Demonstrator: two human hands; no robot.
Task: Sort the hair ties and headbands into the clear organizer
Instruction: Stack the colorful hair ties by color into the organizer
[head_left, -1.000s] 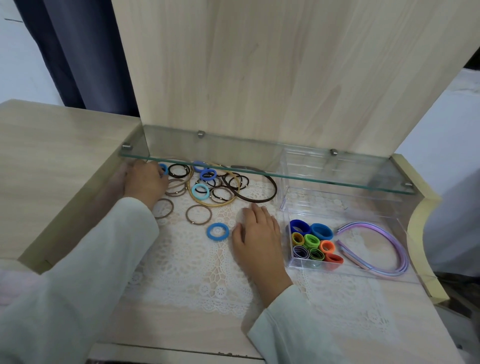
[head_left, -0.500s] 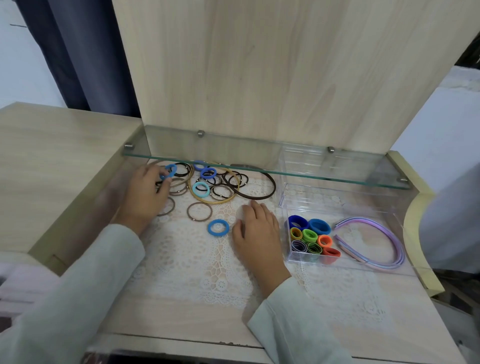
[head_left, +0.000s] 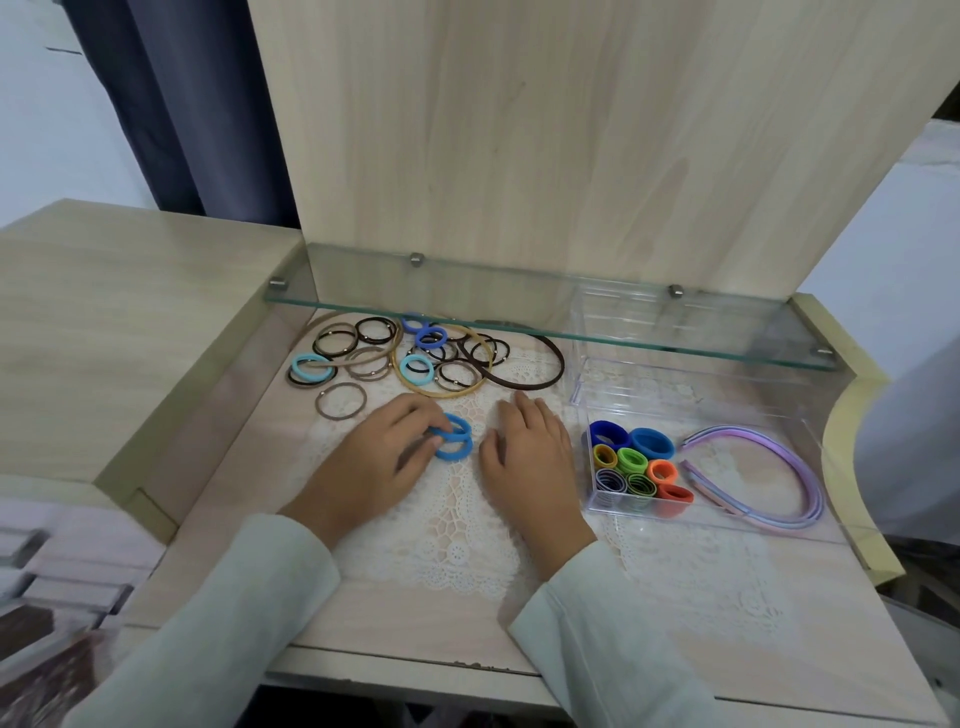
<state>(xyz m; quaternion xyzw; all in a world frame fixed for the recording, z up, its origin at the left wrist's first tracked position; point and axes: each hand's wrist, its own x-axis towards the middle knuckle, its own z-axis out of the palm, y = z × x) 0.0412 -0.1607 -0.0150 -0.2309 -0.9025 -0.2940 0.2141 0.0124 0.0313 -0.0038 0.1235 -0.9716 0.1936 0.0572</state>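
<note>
Blue hair tie (head_left: 463, 422) in left hand (head_left: 371, 465) (pinched), right hand (head_left: 530, 460) flat

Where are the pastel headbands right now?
Head view, right side: the pastel headbands lie in the clear organizer, just right of its compartment of rolled coloured ties.

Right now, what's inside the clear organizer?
In the clear organizer, rolled hair ties stand front-left; pastel headbands lie at right. Its rear, under the glass shelf, is obscured by reflections.
</note>
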